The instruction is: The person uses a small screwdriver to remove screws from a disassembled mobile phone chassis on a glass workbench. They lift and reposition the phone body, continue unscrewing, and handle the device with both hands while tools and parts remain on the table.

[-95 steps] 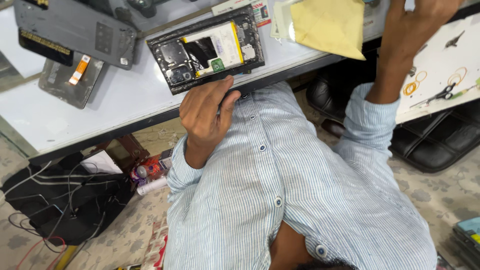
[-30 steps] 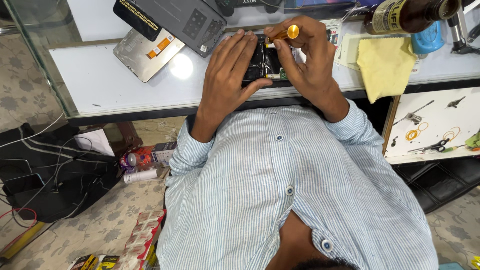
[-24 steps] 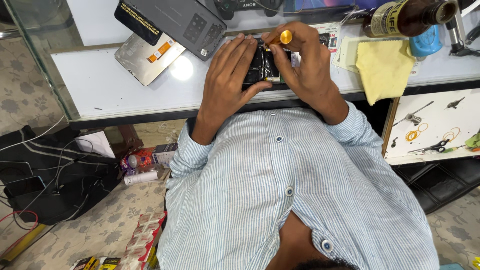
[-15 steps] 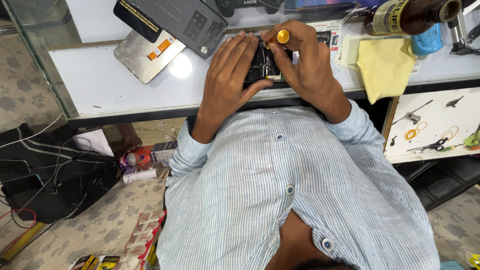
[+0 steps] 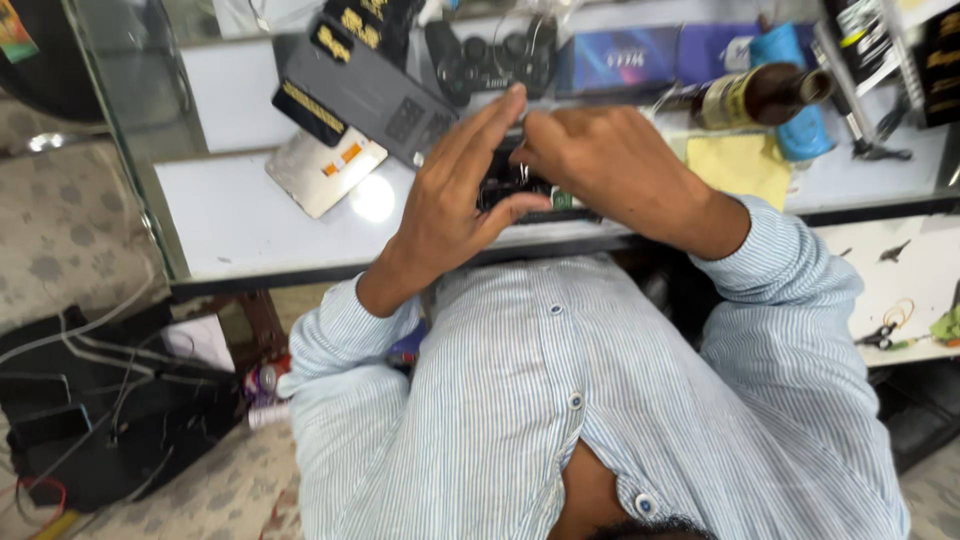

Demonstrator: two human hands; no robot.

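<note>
An opened black phone (image 5: 512, 186) with its circuit board showing lies at the near edge of the white counter (image 5: 250, 235). My left hand (image 5: 450, 200) clasps the phone's left end, thumb under it and fingers stretched over the top. My right hand (image 5: 605, 165) covers the phone's right part, with its fingertips pinched together above the board. The hands hide most of the phone. The small screwdriver seen in the right fingers a moment ago is hidden behind them.
On the counter lie a grey phone box (image 5: 370, 90), a silver back panel (image 5: 320, 170), a black game controller (image 5: 490, 60), a brown bottle (image 5: 760, 95) and a yellow cloth (image 5: 740, 165). A black bag with cables (image 5: 110, 420) sits on the floor at left.
Three seconds ago the phone lay alone with my hands apart; both hands now close over it. Over the last second, the screwdriver's yellow cap has slipped out of sight behind my right fingers.
</note>
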